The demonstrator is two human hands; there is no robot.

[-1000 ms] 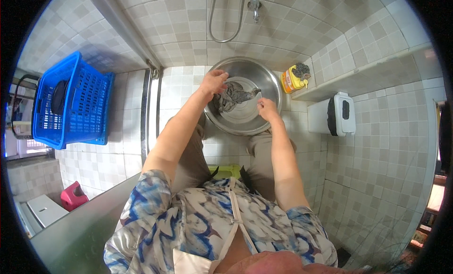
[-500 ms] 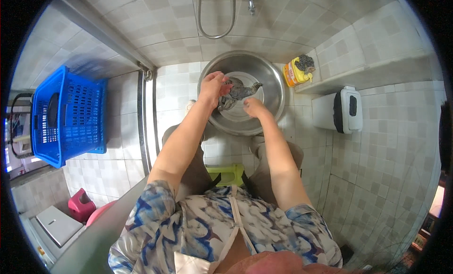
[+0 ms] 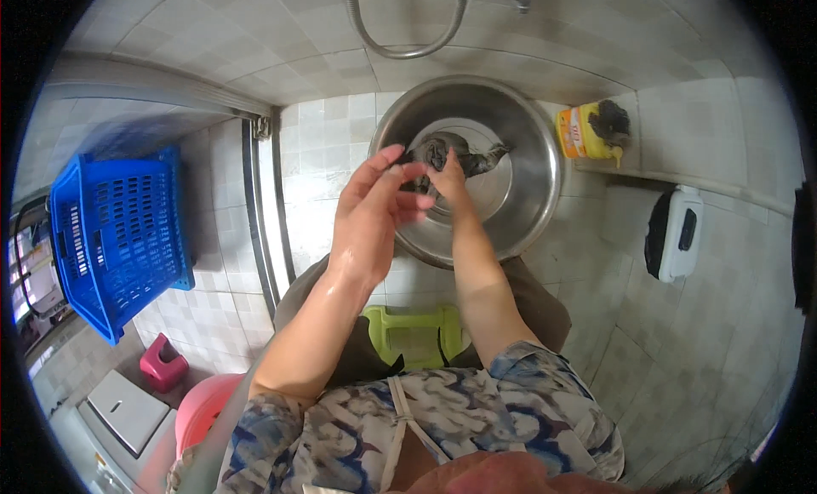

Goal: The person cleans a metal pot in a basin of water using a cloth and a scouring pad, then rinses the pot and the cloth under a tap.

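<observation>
A dark grey wet cloth [image 3: 483, 160] lies crumpled in a wide round metal basin [image 3: 538, 200] on the floor in front of me. My left hand [image 3: 373, 209] is raised over the basin's near left rim, its fingers spread and slightly curled, with nothing in it. The wrist looks wet. Beyond it, my right hand [image 3: 448, 181] reaches over the cloth, one digit stretched upward, the others partly hidden behind my left fingertips. It appears to hold nothing; whether it touches the cloth is unclear.
A yellow jug [image 3: 575, 130] with a dark scrubber [image 3: 610, 122] on it stands right of the basin, near a white bin [image 3: 682, 234]. At left are a blue crate [image 3: 128, 230], a pink stool [image 3: 162, 362] and a pink basin [image 3: 200, 413]. A green stool [image 3: 414, 317] is under me.
My left hand has drawn back from the cloth and risen, fingers spreading. The right hand has moved left over the cloth and its fingers have loosened. The view has shifted.
</observation>
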